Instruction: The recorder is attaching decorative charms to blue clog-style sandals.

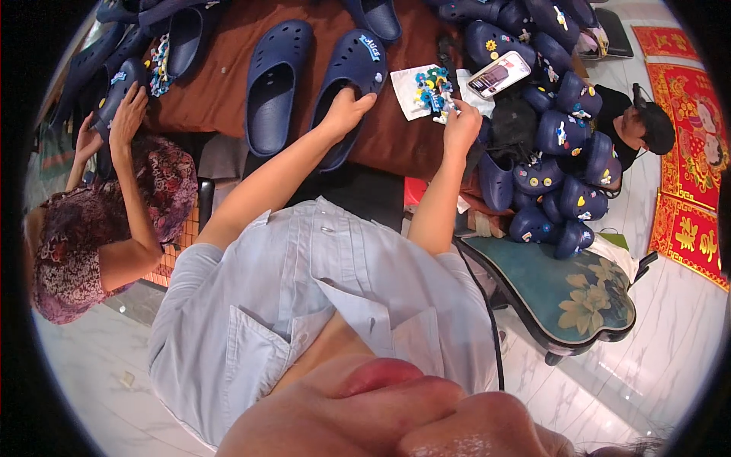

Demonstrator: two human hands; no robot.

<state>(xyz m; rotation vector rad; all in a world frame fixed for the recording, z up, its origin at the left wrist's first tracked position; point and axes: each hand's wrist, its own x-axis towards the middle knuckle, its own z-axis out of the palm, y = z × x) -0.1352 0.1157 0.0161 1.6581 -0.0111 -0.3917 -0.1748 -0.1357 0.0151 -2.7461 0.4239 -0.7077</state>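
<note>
My left hand reaches into the foot opening of a navy blue clog, fingers inside and thumb along the opening's edge. That clog has a light blue lettered charm and a small pale one on its toe. To its left, a plain navy clog lies toe away from me with bare holes. My right hand is at a small heap of colourful shoe charms on white paper. Its thumb and fingertips pinch a whitish charm at the heap's near edge.
A phone with a lit screen lies beyond my right hand. Decorated clogs pile up along the right side. A padded stool stands nearby. On the left, another person's hands hold a clog; a person in a black cap is at right.
</note>
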